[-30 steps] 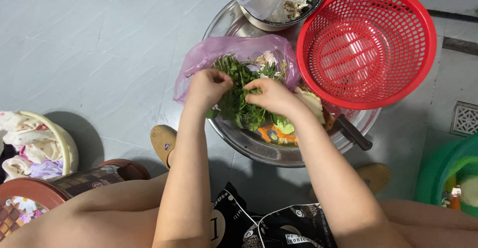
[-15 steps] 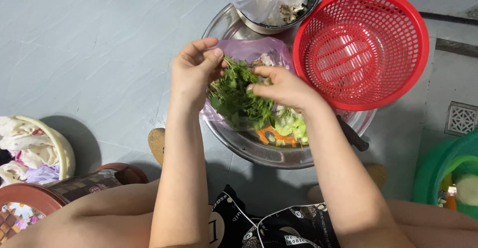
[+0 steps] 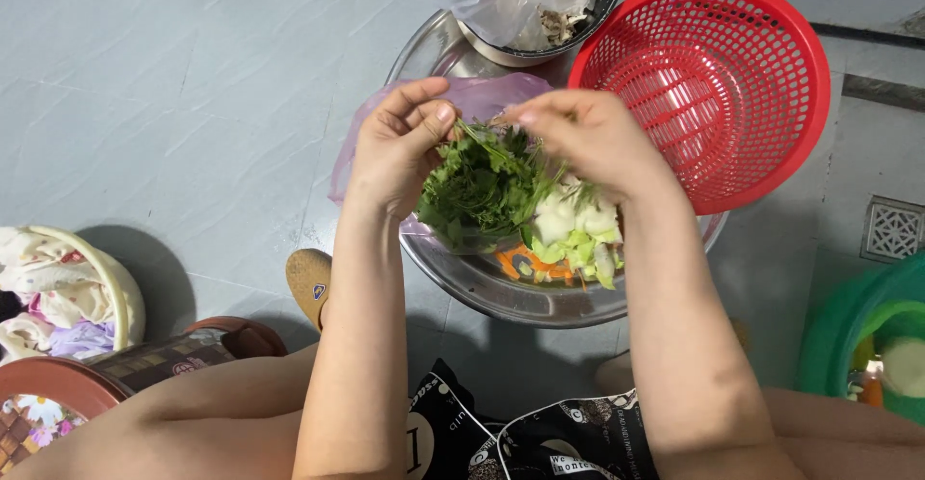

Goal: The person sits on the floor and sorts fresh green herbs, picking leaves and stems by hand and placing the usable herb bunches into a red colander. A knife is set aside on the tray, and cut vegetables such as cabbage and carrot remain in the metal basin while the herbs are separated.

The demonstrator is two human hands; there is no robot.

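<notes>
both hands are pinching a bunch of green herbs (image 3: 482, 183) held just above the steel basin (image 3: 482, 292): the left hand (image 3: 397, 147) is gripping the stem ends, the right hand (image 3: 590, 138) is closing on stems beside it, with leaves hanging down toward the person.

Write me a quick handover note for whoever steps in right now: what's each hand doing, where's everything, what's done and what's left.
Left hand: raised over the metal basin, fingers pinching the stems of the green herbs.
Right hand: pinching the same bunch from the other side.
Herbs: held just above the basin, over a pink plastic bag.
In the basin: cut cabbage and carrot pieces.
Red basket: resting on the basin's right rim, nothing in it.
Done: cabbage and carrot are already cut and in the basin.
Left: the herbs are in one bunch; none in the basket.
</notes>
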